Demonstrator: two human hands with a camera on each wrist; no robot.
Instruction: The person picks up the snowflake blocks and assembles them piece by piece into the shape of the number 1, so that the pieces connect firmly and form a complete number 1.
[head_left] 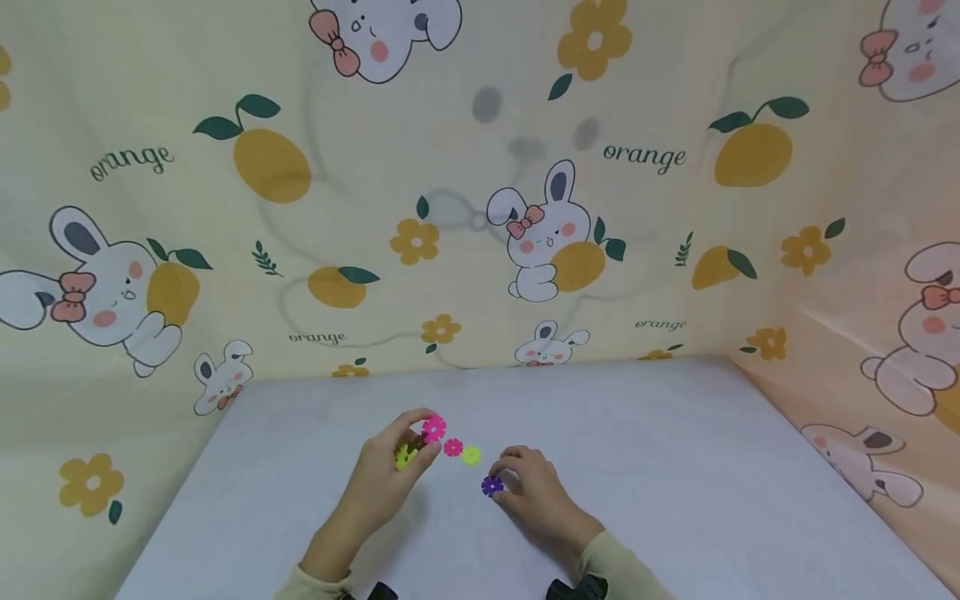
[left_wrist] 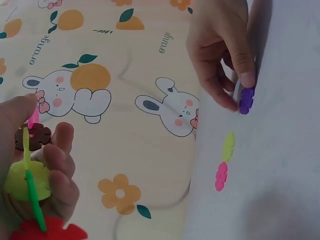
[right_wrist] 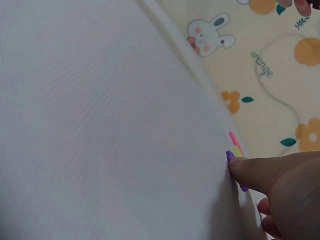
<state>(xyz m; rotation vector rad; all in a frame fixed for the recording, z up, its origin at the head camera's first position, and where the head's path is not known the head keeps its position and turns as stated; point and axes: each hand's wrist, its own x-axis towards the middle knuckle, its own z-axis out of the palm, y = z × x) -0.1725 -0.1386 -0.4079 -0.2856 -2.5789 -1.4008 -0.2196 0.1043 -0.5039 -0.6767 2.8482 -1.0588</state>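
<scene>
At the left, a cluster of notched, flower-shaped discs (head_left: 406, 457) is held above the tabletop (head_left: 262, 500) by the left hand (head_left: 378, 475), the fingers being curled about it. In it a brown disc (left_wrist: 32, 136), a yellow disc (left_wrist: 18, 182), a green disc (left_wrist: 34, 201) seen edge-on and a red disc (left_wrist: 47, 231) are shown, and a bright pink disc (head_left: 433, 429) is pinched between thumb and forefinger. How firmly the pieces are joined cannot be told; the joints may be twisted loose by a hard squeeze, so the cluster is best supported close to them. Further right, a small pink disc (head_left: 453, 448) and a lime disc (head_left: 471, 456) are laid side by side on the tabletop, seemingly touching. Nearest the right hand (head_left: 536, 492), a purple disc (head_left: 492, 486) is pinched between thumb and fingertips; whether its rim is borne by the tabletop cannot be told. All are judged light, thin, stiff and hardly fragile, perhaps slippery on the flat faces, and best taken by the rim.
</scene>
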